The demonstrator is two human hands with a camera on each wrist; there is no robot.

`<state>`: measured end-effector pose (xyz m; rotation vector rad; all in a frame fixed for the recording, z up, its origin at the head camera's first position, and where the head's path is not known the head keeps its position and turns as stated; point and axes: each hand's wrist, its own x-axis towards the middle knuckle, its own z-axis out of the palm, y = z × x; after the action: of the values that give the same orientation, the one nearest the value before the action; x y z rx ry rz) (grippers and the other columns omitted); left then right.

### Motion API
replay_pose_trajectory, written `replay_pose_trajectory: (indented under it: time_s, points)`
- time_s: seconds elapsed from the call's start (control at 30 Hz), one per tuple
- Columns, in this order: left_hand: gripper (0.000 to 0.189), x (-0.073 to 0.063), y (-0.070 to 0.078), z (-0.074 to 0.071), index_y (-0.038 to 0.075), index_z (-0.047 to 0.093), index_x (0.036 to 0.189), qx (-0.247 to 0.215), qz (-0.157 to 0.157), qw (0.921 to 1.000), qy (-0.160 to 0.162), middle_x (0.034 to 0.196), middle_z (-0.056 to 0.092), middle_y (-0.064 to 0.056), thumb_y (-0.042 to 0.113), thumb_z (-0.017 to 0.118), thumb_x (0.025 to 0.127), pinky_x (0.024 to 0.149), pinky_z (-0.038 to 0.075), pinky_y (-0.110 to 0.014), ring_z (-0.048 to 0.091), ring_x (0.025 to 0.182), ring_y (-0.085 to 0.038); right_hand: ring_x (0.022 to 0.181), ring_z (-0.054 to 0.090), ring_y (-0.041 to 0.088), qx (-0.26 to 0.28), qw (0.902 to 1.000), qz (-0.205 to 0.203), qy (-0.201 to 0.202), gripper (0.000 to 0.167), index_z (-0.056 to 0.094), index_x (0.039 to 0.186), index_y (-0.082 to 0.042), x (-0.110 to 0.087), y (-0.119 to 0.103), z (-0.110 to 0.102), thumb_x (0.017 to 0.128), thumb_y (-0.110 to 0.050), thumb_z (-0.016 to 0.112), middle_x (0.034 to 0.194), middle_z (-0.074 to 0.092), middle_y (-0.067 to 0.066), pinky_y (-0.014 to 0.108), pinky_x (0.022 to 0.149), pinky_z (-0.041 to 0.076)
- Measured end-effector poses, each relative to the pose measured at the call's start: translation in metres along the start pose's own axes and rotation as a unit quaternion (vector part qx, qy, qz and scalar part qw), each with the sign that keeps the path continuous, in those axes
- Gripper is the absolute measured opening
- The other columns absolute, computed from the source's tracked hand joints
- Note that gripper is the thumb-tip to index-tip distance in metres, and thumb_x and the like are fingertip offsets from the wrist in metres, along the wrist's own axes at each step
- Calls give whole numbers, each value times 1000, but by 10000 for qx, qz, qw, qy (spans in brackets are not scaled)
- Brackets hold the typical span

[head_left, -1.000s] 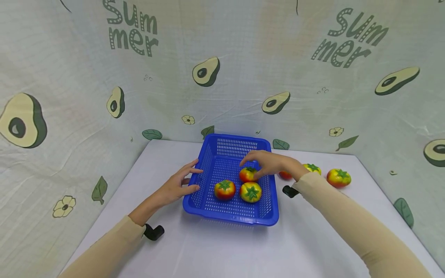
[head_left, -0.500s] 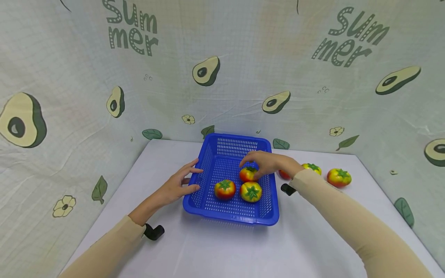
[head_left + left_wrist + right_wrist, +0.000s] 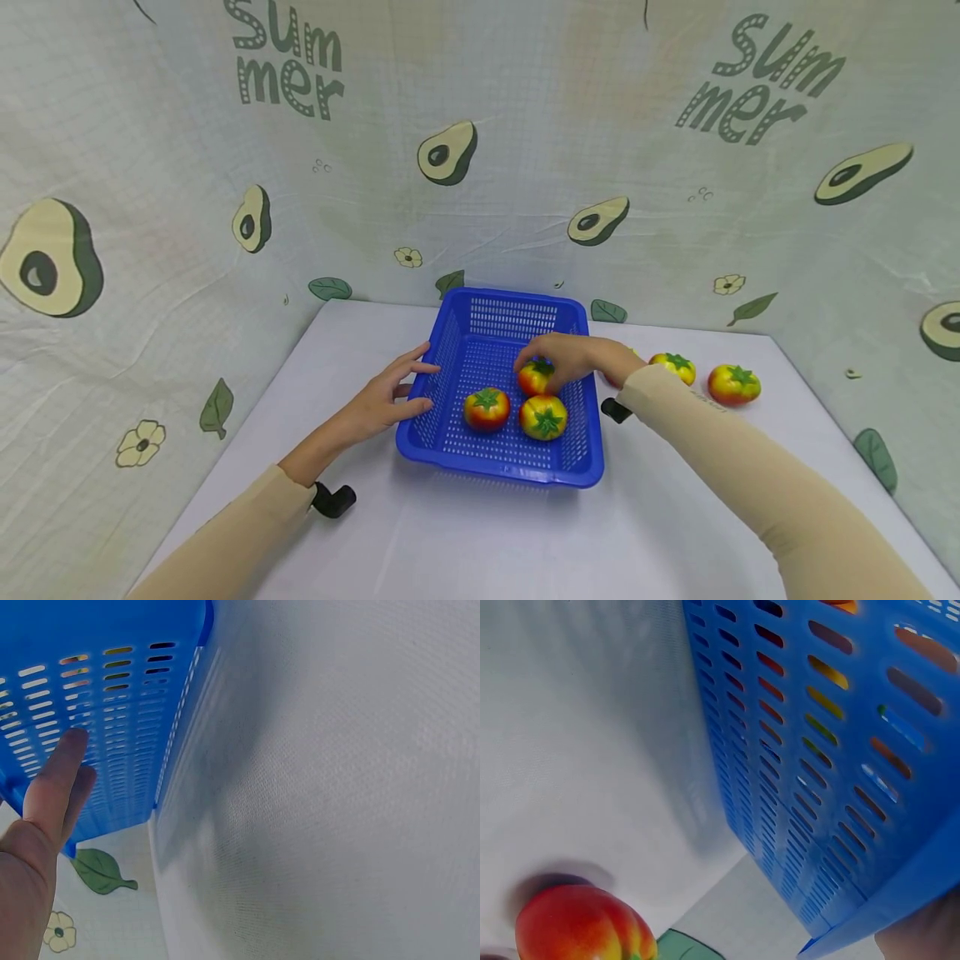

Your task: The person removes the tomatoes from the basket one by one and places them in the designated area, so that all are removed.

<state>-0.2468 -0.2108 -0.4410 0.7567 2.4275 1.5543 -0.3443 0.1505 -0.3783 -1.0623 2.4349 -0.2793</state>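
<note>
A blue plastic basket (image 3: 501, 477) with slotted walls stands on the table, holding three red-and-yellow tomatoes with green star-shaped tops. My right hand (image 3: 564, 357) reaches over the right wall. Its fingers and thumb curl round the back tomato (image 3: 533, 379). In front of that hand lies the front right tomato (image 3: 543, 417), and the front left tomato (image 3: 486, 410) sits a little apart. My left hand (image 3: 378, 400) rests against the basket's left side with fairly straight fingers. In the left wrist view its fingers (image 3: 56, 784) touch the outer wall. The right fingertips are hidden in the right wrist view.
Right of the basket lie more tomatoes: one (image 3: 673, 367) behind the right forearm, another (image 3: 733, 385) farther right, and one mostly hidden by the right wrist. A patterned cloth (image 3: 510, 208) hangs behind the white table (image 3: 450, 542).
My right hand has come down slightly and closed further over the back tomato. The front right tomato has tilted a little. My left hand stays in place.
</note>
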Motion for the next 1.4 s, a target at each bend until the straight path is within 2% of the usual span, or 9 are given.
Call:
replay_pose_trajectory:
  time_s: [0.13,0.3,0.47,0.67,0.87,1.13,1.4]
  points:
    - [54,1,0,0,3,52,152,29,14,10000,32,179,11,-11,11,71,102,111,51,-56,45,146,-52,146,47,37,-17,10000,82,-13,51,68,140,-21,1,0,1,91,-15,83,154,57,11,62,123,36]
    - [55,1,-1,0,4,51,153,28,-17,10000,35,179,11,-10,12,71,102,109,53,-55,47,145,-51,144,48,37,8,9999,107,-25,51,68,141,-20,2,-1,1,92,-16,83,153,58,11,62,122,37]
    - [55,1,-2,1,3,52,152,87,23,9999,73,179,11,-10,12,72,102,113,49,-58,44,148,-50,143,49,37,41,10000,56,-46,51,67,142,-18,2,-1,2,93,-15,81,152,58,12,61,122,38]
    - [55,1,-1,0,4,52,152,78,1,10000,56,179,11,-10,14,72,102,110,52,-56,48,145,-50,145,49,37,75,10000,45,-8,51,67,143,-18,4,1,2,94,-15,80,154,57,12,61,123,37]
    - [56,0,-1,0,3,51,153,54,24,10000,44,179,11,-10,14,72,102,111,51,-56,47,146,-50,145,49,37,106,9999,-3,94,51,67,143,-17,5,3,1,94,-15,80,153,58,11,61,123,37]
    - [56,1,-1,1,4,51,153,-45,-86,10000,19,179,10,-7,14,71,102,104,58,-51,51,142,-51,147,46,39,161,9993,-43,346,52,65,145,-16,1,2,1,96,-16,79,156,56,13,65,123,35]
    - [55,1,-3,0,4,51,153,16,-50,10000,51,179,11,-7,13,71,102,107,55,-53,50,144,-50,146,48,39,302,9978,-164,561,53,64,146,-14,0,3,-2,96,-16,79,154,57,12,64,122,36]
